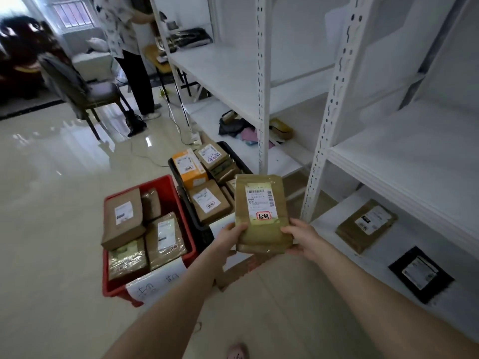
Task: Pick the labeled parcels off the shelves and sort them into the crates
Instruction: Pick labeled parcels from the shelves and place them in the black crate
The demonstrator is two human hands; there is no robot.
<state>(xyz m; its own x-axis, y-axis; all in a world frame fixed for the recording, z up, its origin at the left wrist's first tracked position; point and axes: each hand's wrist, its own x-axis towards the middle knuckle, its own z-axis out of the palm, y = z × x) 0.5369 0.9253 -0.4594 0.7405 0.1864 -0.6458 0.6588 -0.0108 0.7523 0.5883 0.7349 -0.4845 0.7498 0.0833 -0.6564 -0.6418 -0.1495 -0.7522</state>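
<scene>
Likely light & fairly stiff, tan parcel [261, 213] gripped at its lower sides by left hand [229, 239] & right hand [303, 238]; tape prob slick, so hold edges.

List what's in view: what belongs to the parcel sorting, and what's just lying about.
Job: held parcel, left hand, right hand, red crate, black crate, brown shelf parcel, black shelf parcel.
Lying about: chair, floor bag.

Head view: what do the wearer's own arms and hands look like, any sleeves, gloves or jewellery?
Both forearms are bare as far as the frame shows, with no sleeve on either. The left hand and right hand are ungloved. No watch, ring, bracelet or marking is visible.
</scene>
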